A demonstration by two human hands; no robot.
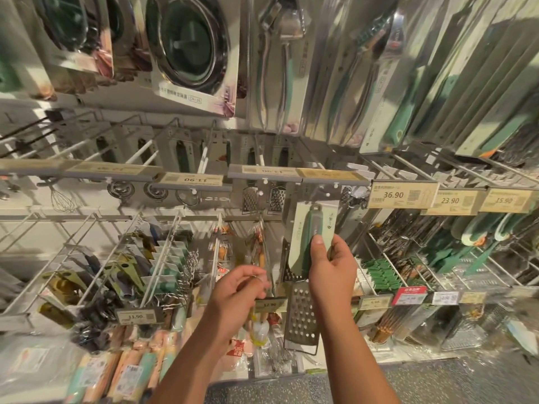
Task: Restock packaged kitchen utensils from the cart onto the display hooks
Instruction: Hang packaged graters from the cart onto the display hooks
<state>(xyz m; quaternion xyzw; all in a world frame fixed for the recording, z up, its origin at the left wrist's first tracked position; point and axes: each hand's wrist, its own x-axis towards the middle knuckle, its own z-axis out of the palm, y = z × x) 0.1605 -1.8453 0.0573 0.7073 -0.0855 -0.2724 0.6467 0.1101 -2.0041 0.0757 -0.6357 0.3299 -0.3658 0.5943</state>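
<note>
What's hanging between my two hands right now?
Head view: between left hand and right hand hang packaged utensils, a 12.90 price tag below them.

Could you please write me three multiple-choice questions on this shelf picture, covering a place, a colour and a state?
1. Where is the carded grater?
A. on the floor
B. in the right hand, raised toward the hooks
C. in a drawer

2. What colour is its handle?
A. red
B. yellow
C. green

3. How is the left hand?
A. curled near a hanging packet
B. flat on the floor
C. out of view

Answers: 1 B, the right hand grips it; 2 C, the handle shows green; 3 A, its fingers curl, though motion blur hides any grip.
</note>
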